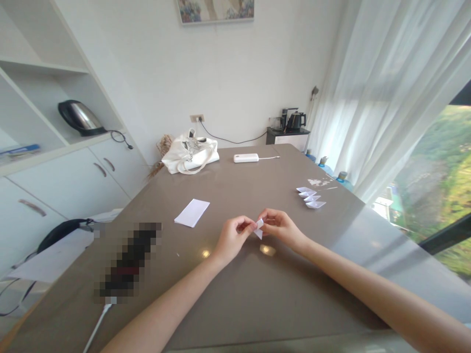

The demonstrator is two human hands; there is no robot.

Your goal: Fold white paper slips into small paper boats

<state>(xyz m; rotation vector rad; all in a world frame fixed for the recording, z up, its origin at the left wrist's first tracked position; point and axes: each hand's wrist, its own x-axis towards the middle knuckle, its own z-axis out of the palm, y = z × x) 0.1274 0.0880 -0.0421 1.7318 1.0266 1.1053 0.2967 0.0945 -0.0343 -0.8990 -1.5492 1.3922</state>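
Observation:
Between my two hands, over the middle of the brown table, is a small folded piece of white paper point(259, 228). My left hand point(235, 236) pinches its left side between thumb and fingers. From the right, my right hand point(281, 227) grips the same paper, its fingers curled around the far edge and partly hiding it. To the left lies a stack of white paper sheets point(192, 213). Several folded paper boats point(311, 197) stand in a row on the right side of the table.
The brown table point(235, 304) carries a pixelated dark device point(128, 262) with a white cable at left. A white bag point(191, 153) and a white power bank point(246, 158) sit at the far end. Paper scraps point(319, 182) lie near the right edge, by the curtain point(353, 98).

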